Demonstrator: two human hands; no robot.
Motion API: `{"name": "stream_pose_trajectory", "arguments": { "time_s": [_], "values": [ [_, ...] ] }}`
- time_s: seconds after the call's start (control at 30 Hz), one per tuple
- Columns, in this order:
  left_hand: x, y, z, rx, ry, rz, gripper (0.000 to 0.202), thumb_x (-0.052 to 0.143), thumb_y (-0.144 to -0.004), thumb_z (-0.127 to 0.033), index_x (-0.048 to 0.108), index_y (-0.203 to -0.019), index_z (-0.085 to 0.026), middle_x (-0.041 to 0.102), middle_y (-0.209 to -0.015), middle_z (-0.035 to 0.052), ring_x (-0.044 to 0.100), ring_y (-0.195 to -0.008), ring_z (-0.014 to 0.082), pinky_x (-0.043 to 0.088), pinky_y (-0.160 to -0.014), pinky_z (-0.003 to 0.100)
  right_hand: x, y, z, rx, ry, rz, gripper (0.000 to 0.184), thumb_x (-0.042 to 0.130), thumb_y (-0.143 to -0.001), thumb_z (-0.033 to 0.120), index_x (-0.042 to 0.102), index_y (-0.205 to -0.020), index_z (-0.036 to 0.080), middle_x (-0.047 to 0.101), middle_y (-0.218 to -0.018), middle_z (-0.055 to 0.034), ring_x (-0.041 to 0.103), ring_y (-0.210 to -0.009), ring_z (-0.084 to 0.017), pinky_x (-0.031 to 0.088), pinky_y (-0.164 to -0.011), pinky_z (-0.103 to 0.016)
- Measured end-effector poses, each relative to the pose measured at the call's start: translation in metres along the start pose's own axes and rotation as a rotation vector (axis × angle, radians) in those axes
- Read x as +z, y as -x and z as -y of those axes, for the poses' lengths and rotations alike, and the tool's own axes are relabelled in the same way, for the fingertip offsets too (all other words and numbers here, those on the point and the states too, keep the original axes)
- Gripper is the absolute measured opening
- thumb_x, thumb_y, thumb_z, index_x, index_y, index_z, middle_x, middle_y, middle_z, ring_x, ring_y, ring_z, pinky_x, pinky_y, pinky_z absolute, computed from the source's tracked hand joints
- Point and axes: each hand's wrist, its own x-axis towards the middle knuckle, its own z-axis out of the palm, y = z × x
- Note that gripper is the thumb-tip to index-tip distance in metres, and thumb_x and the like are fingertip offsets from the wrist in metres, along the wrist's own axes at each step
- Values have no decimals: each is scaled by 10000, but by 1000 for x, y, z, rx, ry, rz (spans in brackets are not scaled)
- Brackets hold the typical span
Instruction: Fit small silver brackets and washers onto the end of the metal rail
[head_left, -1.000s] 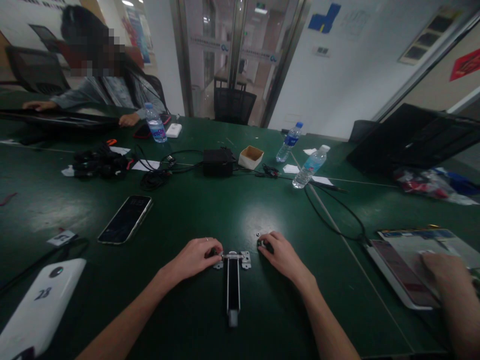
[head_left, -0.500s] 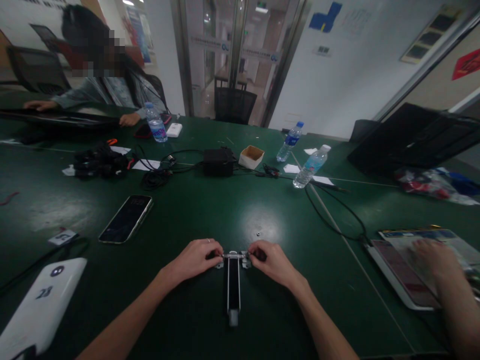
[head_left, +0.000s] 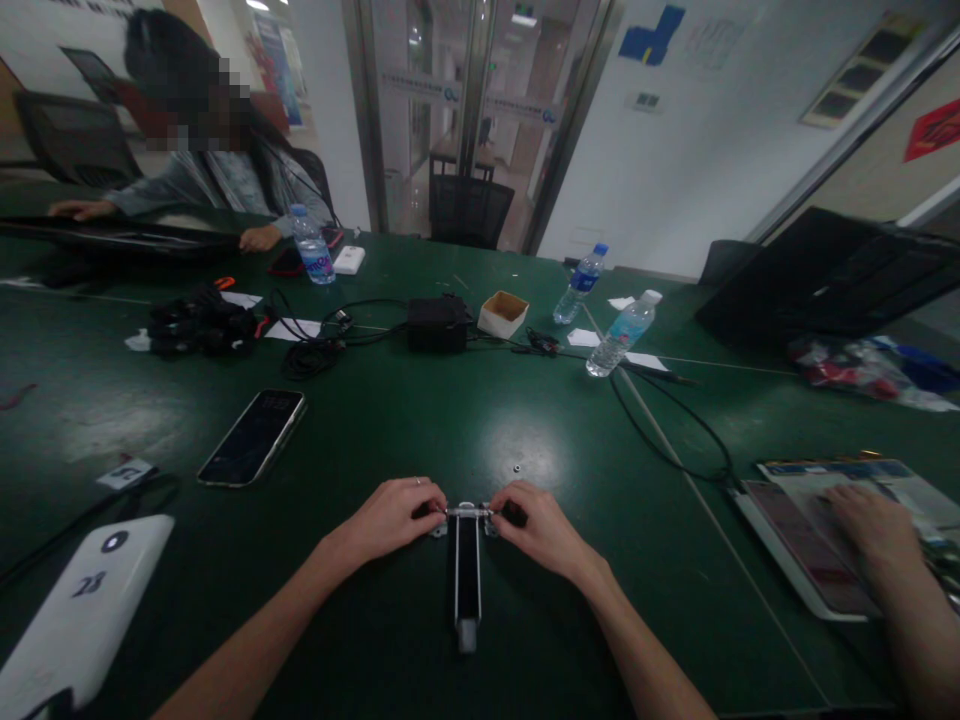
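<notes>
A narrow black bar with silver rails (head_left: 466, 575) lies lengthwise on the green table (head_left: 480, 420) in front of me, a small metal bracket (head_left: 466, 513) at its far end. My left hand (head_left: 394, 515) is closed in a pinch on the left side of that bracket. My right hand (head_left: 536, 522) is closed too, pressing a small dark part against the bracket's right side. A tiny screw (head_left: 517, 467) sits loose on the table just beyond my right hand.
A phone (head_left: 251, 437) and a white case marked 28 (head_left: 79, 612) lie at left. Cables, a black box (head_left: 436, 324), a cardboard box (head_left: 503, 313) and water bottles (head_left: 622, 334) sit farther back. A co-worker's hand (head_left: 870, 525) rests on a tablet at right; another person sits far left.
My right hand moved left from a spot beside the bracket onto its right side, bringing a small dark part. The co-worker's hand shifted on the tablet. My left hand stayed put.
</notes>
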Motion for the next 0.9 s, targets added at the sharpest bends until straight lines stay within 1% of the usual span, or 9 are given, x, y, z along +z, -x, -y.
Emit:
{"name": "stream_pose_trajectory", "arguments": {
  "time_s": [0.1, 0.27, 0.47, 0.57, 0.63, 0.8, 0.9],
  "values": [
    [1, 0, 1, -1, -2, 2, 117, 555, -921, -234, 654, -964, -190, 615, -931, 13, 585, -781, 154, 432, -676, 245, -1, 0, 1, -1, 17, 5, 57, 609, -838, 142, 640, -855, 187, 641, -868, -21, 582, -801, -155, 444, -726, -276],
    [-1, 0, -3, -13, -27, 3, 114, 552, -919, -221, 653, -959, -188, 615, -929, 14, 585, -785, 155, 437, -690, 251, 0, -1, 1, -19, 35, -1, 49, 597, -857, 158, 638, -854, 184, 625, -834, -19, 568, -798, -158, 440, -744, -284],
    [1, -1, 0, 3, -23, 4, 125, 546, -930, -237, 650, -985, -194, 621, -955, 18, 592, -805, 154, 446, -698, 246, 2, 0, -2, -34, 59, 25, 154, 507, -930, 212, 660, -934, 193, 628, -878, -42, 569, -839, -173, 442, -764, -305],
    [0, 0, -1, -7, -27, 8, 129, 542, -933, -240, 650, -986, -191, 620, -953, 16, 593, -805, 154, 448, -698, 249, 3, 0, -2, -18, 46, 6, 135, 512, -930, 220, 639, -962, 189, 615, -894, -46, 570, -831, -169, 449, -750, -297],
    [-2, 0, -4, -22, -35, 14, 126, 545, -929, -235, 651, -979, -187, 619, -948, 17, 593, -804, 155, 448, -696, 251, 3, 0, -2, -13, 39, -9, 115, 518, -927, 218, 627, -942, 183, 606, -889, -43, 569, -821, -165, 451, -744, -292],
    [-3, 0, -6, -23, -43, 12, 132, 539, -927, -233, 651, -982, -190, 621, -960, 19, 590, -819, 160, 450, -703, 254, 1, 0, 0, -32, 45, 23, 219, 457, -972, 265, 655, -925, 185, 612, -917, -58, 577, -864, -172, 452, -794, -302],
    [-2, 0, -4, -2, -31, 3, 131, 541, -927, -229, 654, -978, -189, 620, -949, 19, 592, -812, 162, 447, -709, 262, 0, 0, 2, -30, 41, 1, 262, 428, -988, 305, 658, -948, 188, 618, -920, -62, 578, -870, -178, 452, -799, -306]
  ]
}}
